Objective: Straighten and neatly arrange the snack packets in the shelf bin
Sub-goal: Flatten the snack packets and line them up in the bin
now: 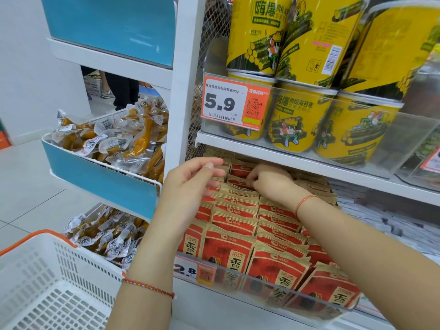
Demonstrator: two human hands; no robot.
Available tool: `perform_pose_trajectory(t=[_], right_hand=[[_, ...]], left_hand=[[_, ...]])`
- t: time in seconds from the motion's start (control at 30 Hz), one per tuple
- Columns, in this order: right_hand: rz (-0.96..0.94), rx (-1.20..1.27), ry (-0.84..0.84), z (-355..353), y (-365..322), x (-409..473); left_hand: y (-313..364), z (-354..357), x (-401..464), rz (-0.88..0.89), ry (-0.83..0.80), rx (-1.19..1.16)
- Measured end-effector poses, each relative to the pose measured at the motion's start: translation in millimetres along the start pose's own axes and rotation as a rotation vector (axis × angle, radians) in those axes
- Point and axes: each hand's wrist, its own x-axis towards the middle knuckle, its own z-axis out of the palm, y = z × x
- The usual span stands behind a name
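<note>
Deep in the shelf bin (273,279), the right hand (269,179) pinches a red snack packet (238,181); left hand (190,182) hovers beside, grip relaxed.

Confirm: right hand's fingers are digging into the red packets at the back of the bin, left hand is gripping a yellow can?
Not quite. In the head view the left hand holds nothing; it hovers open over the red packets. The right hand does have its fingers among the back rows.

Bright, even light; warped, blurry edges
</note>
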Motion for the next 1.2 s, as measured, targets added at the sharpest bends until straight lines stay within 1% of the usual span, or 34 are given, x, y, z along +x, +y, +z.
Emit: perform_pose_trajectory(t=[0.17,0.33,0.47,0.57,0.63,0.7,0.77,0.87,0.97,1.07,1.13,1.2], right_hand=[[-0.082,0.128,0.192,-3,2,-29],[-0.209,0.131,0.36,-5,2,-83],[-0.331,0.215,0.544,-18,5,-105],[-0.438,0.274,0.718,-31,2,-110],[-0.482,0.32,0.796,-42,-1,-109],[-0.504,0.392,0.833,-54,-7,-107],[-0.503,0.504,0.825,-65,-13,-105],[-0.474,0.735,0.704,-71,-21,-102],[-0.446,1.042,0.599,-65,-27,-98],[-0.37,1.319,0.496,-54,-27,-94],[-0.329,1.408,0.437,-45,-24,-91],[-0.34,1.43,0.418,-38,-21,-90]], left_hand=[[1,-4,0,-0.005,0.001,-0.003],[1,-6,-2,-0.016,0.002,0.003],[1,-5,-5,-0.027,-0.004,0.017],[1,-4,-7,-0.015,-0.006,0.021],[5,-2,-10,0.027,-0.06,0.01],[12,3,-14,0.07,-0.157,-0.042],[16,6,-17,0.081,-0.213,-0.082],[12,9,-16,0.08,-0.205,-0.057],[9,10,-14,0.014,-0.18,-0.096],[8,10,-13,-0.046,-0.196,-0.112],[5,10,-12,-0.075,-0.214,-0.119],[2,10,-10,-0.112,-0.241,-0.143]])
